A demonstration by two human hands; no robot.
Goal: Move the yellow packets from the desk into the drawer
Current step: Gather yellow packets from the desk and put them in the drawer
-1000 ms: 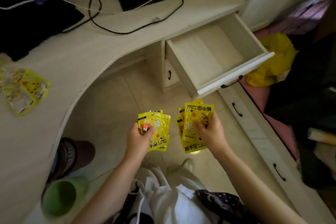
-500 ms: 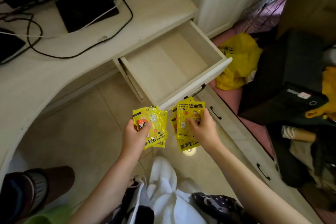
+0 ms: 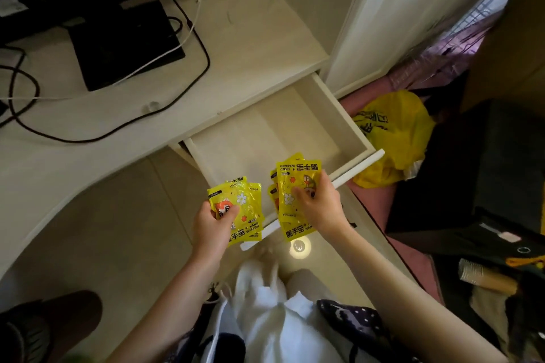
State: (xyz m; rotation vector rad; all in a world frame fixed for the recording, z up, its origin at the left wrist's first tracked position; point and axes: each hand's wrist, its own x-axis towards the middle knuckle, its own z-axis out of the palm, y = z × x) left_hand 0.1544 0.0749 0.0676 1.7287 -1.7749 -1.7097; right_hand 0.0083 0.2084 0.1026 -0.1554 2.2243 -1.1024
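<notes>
Two hands hold fanned yellow packets above an open drawer (image 3: 274,132): the left hand (image 3: 213,224) grips one bunch (image 3: 240,203), the right hand (image 3: 320,209) another (image 3: 296,186), near the front edge.

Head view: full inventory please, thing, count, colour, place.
left-hand packets: a few, yellow, fanned in the left hand, at the drawer's front edge
right-hand packets: several, yellow, stacked in the right hand, over the drawer front
drawer: one, pale wood, pulled open, nothing visible inside
desk: one, pale wood, curved edge, left
black device: one, on the desk
cables: several, black and white, across the desk
plastic bag: one, yellow, floor right of the drawer
paper cups: stack, lying at far right
left hand: fingers closed on packets
right hand: fingers closed on packets
</notes>
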